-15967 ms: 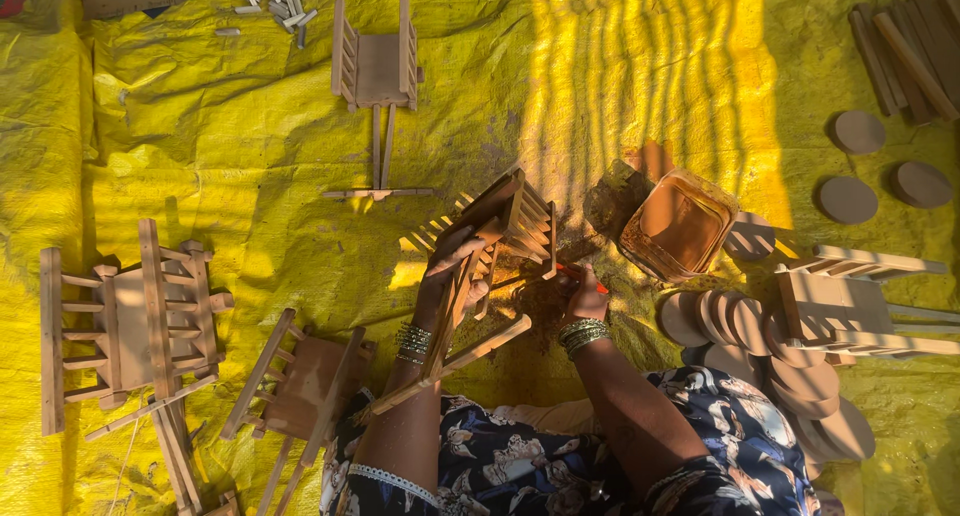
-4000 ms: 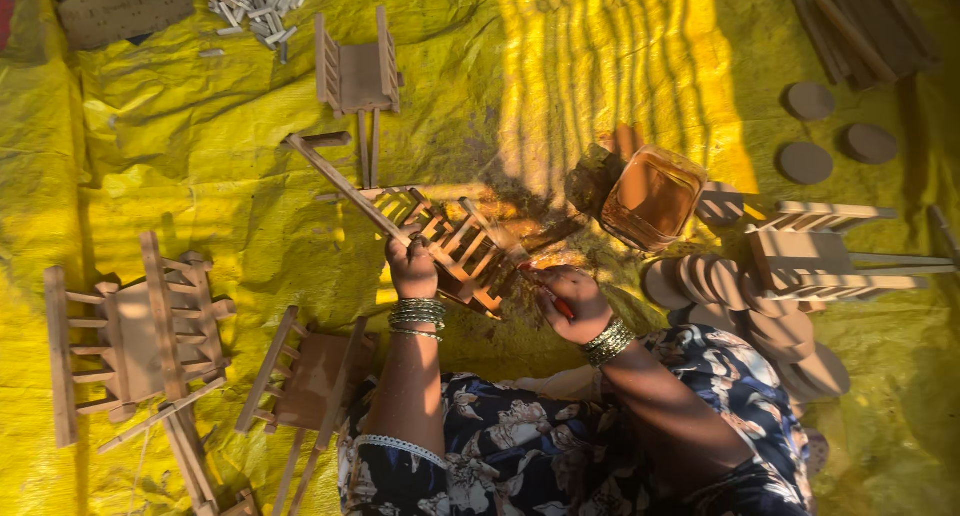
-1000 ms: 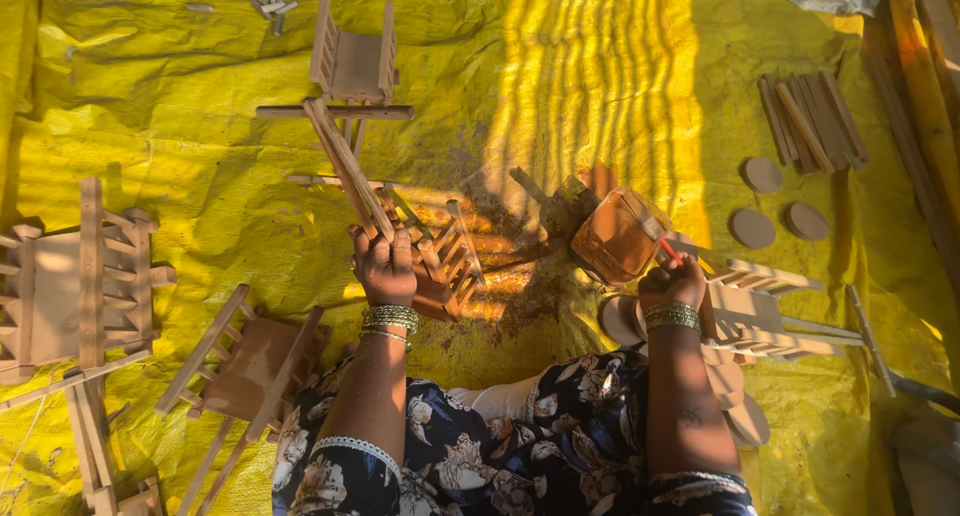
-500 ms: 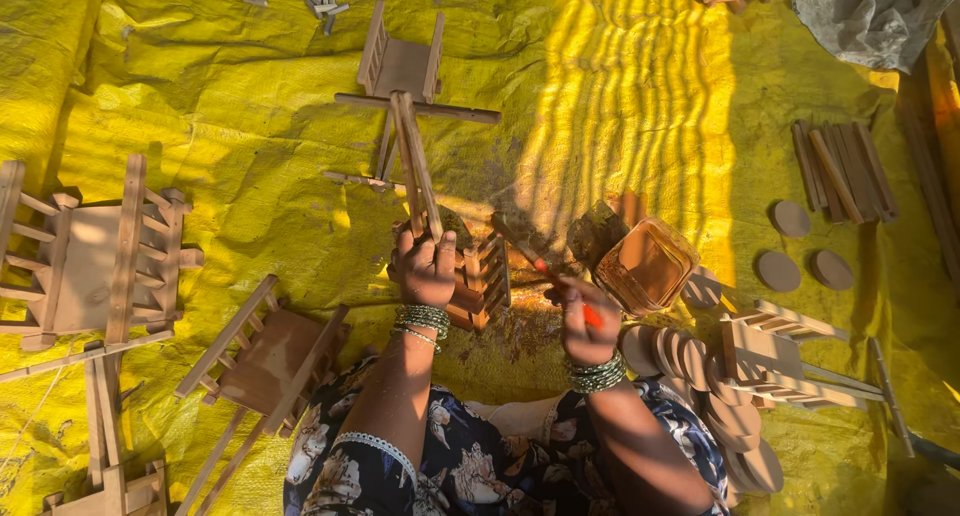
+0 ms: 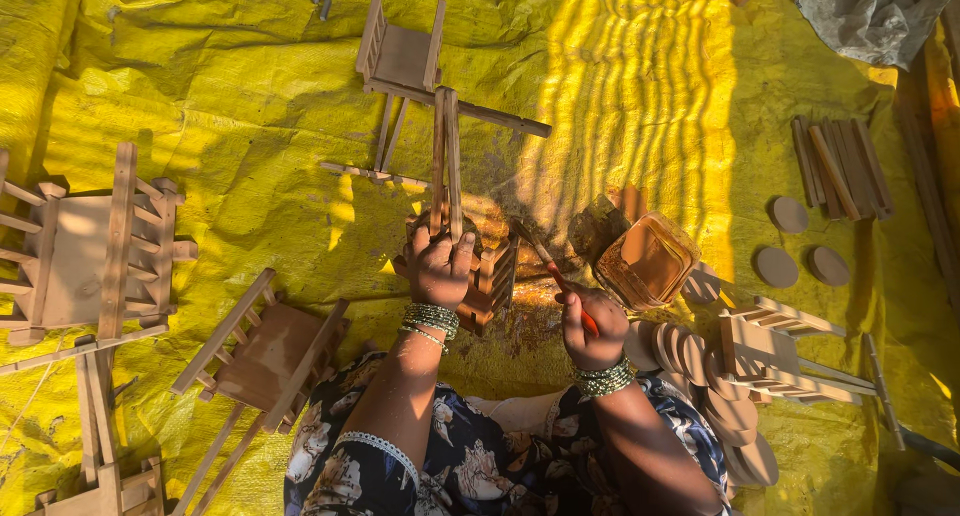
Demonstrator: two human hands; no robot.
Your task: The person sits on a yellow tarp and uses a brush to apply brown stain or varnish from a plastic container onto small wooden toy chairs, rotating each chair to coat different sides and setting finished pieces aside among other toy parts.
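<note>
Left hand (image 5: pixel 440 266) grips small wooden cart (image 5: pixel 470 266) upright on yellow tarp (image 5: pixel 250 96), its long shafts pointing away; right hand (image 5: pixel 590 326) closed around brush (image 5: pixel 545 256), tip near cart, beside glue tray (image 5: pixel 648 261)

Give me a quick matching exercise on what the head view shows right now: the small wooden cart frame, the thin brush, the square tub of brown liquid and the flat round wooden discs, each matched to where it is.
Things:
1. small wooden cart frame with long shafts
2. thin brush with a red handle
3. square tub of brown liquid
4. three flat round wooden discs

Places:
A. on the yellow tarpaulin, just right of the brush tip
B. gripped in the left hand
C. lying far right, below a bundle of wooden sticks
D. gripped in the right hand

Pairs: 1-B, 2-D, 3-A, 4-C
</note>
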